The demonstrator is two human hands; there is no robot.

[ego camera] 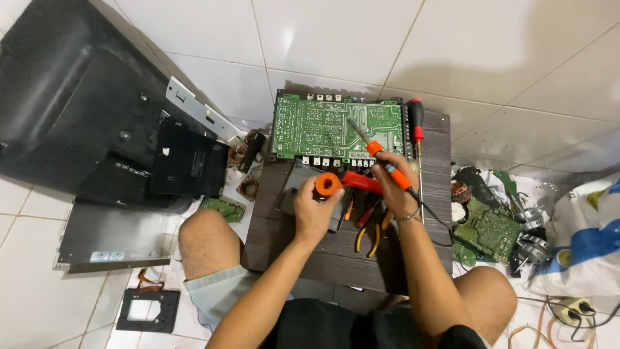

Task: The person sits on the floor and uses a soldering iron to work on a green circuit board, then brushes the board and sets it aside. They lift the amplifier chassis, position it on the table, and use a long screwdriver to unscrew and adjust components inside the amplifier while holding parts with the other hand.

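A green circuit board (337,127) lies flat along the far edge of a small dark wooden bench (431,226), solder side up so its joints can be reached. The right hand (395,186) grips an orange-handled soldering iron (376,151) like a pen, tip resting on the board. The left hand (315,208) clasps an orange solder spool (328,185) just beside it, kept close for feeding. Pliers (369,234) lie near the bench's middle; a red screwdriver (416,124) rests at the board's right edge.
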